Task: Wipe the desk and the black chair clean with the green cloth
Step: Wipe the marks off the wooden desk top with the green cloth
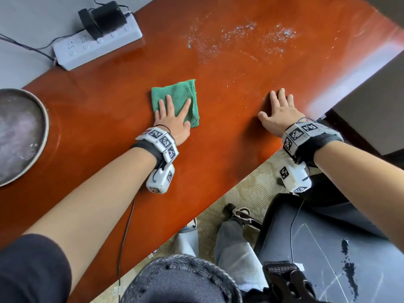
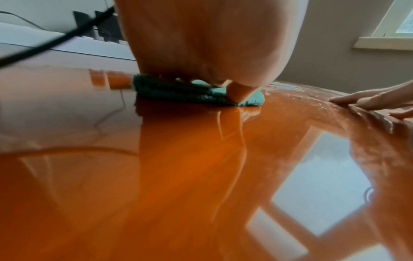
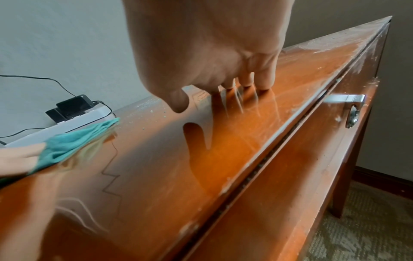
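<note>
The green cloth (image 1: 176, 101) lies folded flat near the middle of the worktop (image 1: 218, 149). Your left hand (image 1: 175, 119) presses it down with straight, spread fingers on top and nothing curled round it. The left wrist view shows a fingertip bearing down on the cloth's near edge.

White dusty residue (image 1: 240, 38) is spread over the far part of the worktop, well apart from the cloth, with small crumbs between the two. The wipe looks only partly done.

Risks:
- The cloth is only pinned under flat fingers, so a fast stroke could make it bunch or slip out from under them.
- A push toward the back could sweep residue against the white power strip (image 1: 96, 42) and its black adapter (image 1: 105, 18), both near the rear edge.
- A stroke toward you could drop crumbs onto the carpet or the black chair (image 1: 328, 248), which already carries dark specks and has yet to be wiped.
- A round metal tray (image 1: 41, 119) sits at the far left, in the way of a wide leftward sweep.

Your right hand (image 1: 277, 114) lies flat and wide on the worktop near the front edge, holding nothing, apparently as a brace. Both forearms reach forward and the wrists sit low.
</note>
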